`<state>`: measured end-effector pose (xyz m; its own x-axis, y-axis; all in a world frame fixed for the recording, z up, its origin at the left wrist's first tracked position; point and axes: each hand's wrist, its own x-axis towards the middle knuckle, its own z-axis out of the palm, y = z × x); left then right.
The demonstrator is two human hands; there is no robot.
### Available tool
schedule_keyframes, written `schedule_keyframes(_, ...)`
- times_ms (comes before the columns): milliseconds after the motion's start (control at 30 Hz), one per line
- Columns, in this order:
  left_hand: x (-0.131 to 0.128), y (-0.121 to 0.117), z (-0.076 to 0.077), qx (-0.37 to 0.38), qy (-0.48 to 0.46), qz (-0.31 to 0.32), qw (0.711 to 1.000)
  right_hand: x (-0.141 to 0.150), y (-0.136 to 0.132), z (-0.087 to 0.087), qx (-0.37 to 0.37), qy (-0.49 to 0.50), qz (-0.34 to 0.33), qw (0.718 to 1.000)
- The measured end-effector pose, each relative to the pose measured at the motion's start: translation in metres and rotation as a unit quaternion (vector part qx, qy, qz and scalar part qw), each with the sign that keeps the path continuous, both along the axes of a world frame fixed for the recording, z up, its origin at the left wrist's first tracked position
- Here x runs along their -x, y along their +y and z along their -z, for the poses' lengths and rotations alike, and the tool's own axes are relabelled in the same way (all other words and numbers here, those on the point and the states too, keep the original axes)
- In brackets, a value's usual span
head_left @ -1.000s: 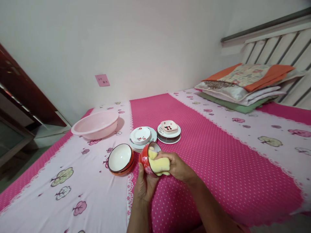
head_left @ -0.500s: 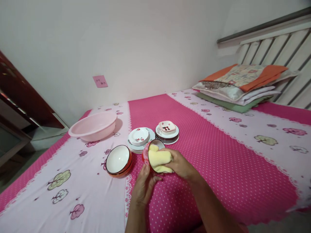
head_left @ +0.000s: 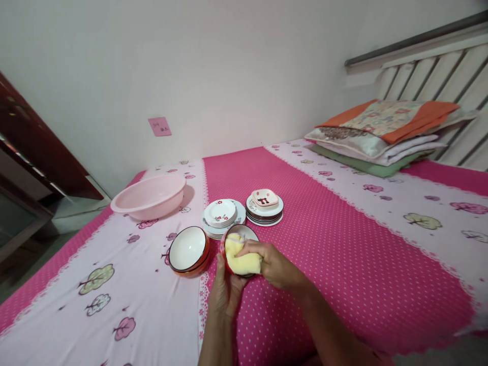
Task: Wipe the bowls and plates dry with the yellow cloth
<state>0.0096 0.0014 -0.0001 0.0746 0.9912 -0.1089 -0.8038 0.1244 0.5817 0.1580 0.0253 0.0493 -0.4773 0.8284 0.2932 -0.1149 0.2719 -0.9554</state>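
My left hand (head_left: 225,288) holds a red bowl (head_left: 248,233) with a white inside and a dark rim, gripping it from below and the left. The bowl is tilted with its mouth toward me. A yellow cloth (head_left: 244,262) lies inside it, gripped by my right hand (head_left: 272,262), whose fingers press into the bowl. Just to the left sit stacked orange-red bowls (head_left: 186,249) with white insides. Behind the held bowl are a stack of white flowered plates (head_left: 220,212) and, to its right, a stack of plates (head_left: 264,216) topped by a small square dish (head_left: 265,198).
A pink basin (head_left: 150,198) stands at the back left near the wall. Folded bedding and pillows (head_left: 385,134) are piled at the back right by a white railing (head_left: 438,76). A pink note (head_left: 159,126) is stuck on the wall. A pink patterned sheet (head_left: 343,274) covers the bed.
My right hand has pushed the yellow cloth deeper and further left in the bowl. The bowl's mouth has turned more toward me, showing more of its white inside.
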Motion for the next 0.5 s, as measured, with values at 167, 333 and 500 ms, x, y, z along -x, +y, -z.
schedule_keyframes(167,0.002,0.0,-0.003,0.039,0.024,0.048,0.998,-0.009,0.001,-0.001,-0.043,-0.052,-0.01,0.998)
schedule_keyframes(333,0.006,0.002,0.001,0.072,0.067,0.051,0.994,-0.014,0.0,-0.008,0.03,-0.003,0.008,1.0)
schedule_keyframes(500,-0.004,0.001,0.0,0.02,-0.003,0.067,0.998,-0.014,0.001,-0.004,0.109,0.07,0.012,0.992)
